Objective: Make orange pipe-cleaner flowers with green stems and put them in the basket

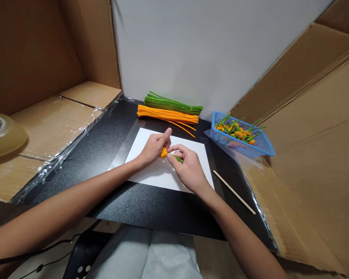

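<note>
Above a white sheet of paper (151, 170), both my hands meet around a small orange pipe-cleaner piece (163, 152) coiled into a lump, with a green pipe-cleaner stem (178, 159) beside it. My left hand (156, 146) is closed on the orange lump, its thumb pointing up. My right hand (189, 166) pinches where the stem meets the lump, and the stem runs back under its fingers. How the two pieces join is hidden by the fingertips.
Behind the paper lie bundles of green pipe cleaners (171, 102) and orange pipe cleaners (167, 114). A blue basket (241, 150) holds several orange-and-green pieces. A wooden stick (234, 192) lies at right, a tape roll (8, 135) at far left. Cardboard walls (314, 147) flank the black tabletop (151, 205).
</note>
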### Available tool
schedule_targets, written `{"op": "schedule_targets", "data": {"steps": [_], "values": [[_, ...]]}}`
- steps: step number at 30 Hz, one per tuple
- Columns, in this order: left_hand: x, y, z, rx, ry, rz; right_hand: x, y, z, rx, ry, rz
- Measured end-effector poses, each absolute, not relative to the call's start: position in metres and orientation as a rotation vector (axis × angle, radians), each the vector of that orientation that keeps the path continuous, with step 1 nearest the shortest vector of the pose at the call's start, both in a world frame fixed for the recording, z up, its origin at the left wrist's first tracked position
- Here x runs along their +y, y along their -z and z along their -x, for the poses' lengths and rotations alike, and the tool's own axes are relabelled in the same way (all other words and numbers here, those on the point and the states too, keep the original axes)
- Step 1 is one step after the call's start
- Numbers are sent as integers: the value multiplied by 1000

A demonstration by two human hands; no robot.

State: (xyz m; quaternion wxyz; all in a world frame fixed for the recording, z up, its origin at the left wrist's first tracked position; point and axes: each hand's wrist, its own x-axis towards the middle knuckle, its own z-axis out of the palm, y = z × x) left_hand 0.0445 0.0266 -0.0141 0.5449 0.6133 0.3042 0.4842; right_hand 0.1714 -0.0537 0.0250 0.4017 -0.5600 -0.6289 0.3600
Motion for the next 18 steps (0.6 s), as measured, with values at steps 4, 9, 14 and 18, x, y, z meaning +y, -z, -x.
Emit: {"op": "schedule_targets", "data": {"steps": [4, 9, 14, 18], "values": [[20, 14, -40, 634, -987, -1545, -48, -26, -178, -1516, -853, 1397], [2, 14, -50, 737, -1036, -1551, -47, -27, -178, -1455, -747, 1389], [-4, 15, -55, 827, -1146, -1636, -48, -28, -176, -1441, -743, 1386], [-2, 13, -52, 858, -1172, -1786, -50, -30, -175, -1404, -774, 1381]]}}
